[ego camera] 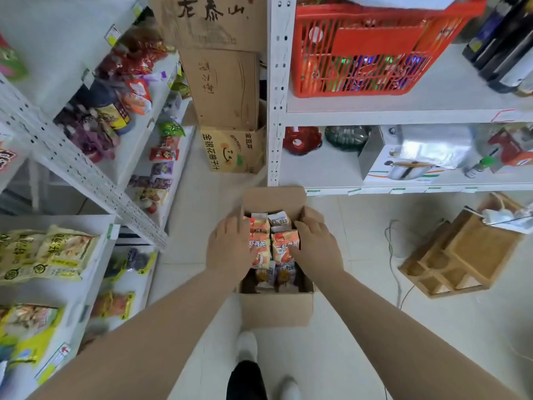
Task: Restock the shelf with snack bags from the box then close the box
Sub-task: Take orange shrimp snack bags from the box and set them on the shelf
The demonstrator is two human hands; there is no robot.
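An open cardboard box (pixel 276 308) stands on the floor in front of me, its flaps up. Inside lie several orange and white snack bags (pixel 284 243), with darker purple bags beneath them near the front. My left hand (pixel 229 246) rests at the box's left side, fingers touching the left orange bag. My right hand (pixel 315 243) reaches in from the right, fingertips on the right orange bag. Neither hand has a bag lifted. The white snack shelf (pixel 86 174) with mixed bags stands to my left.
Stacked cardboard boxes (pixel 227 90) fill the far gap between shelves. A second white shelf (pixel 403 114) on the right carries a red basket (pixel 372 47), bottles and cookware boxes. A wooden organiser (pixel 461 255) and cables lie on the floor at right. My feet are below the box.
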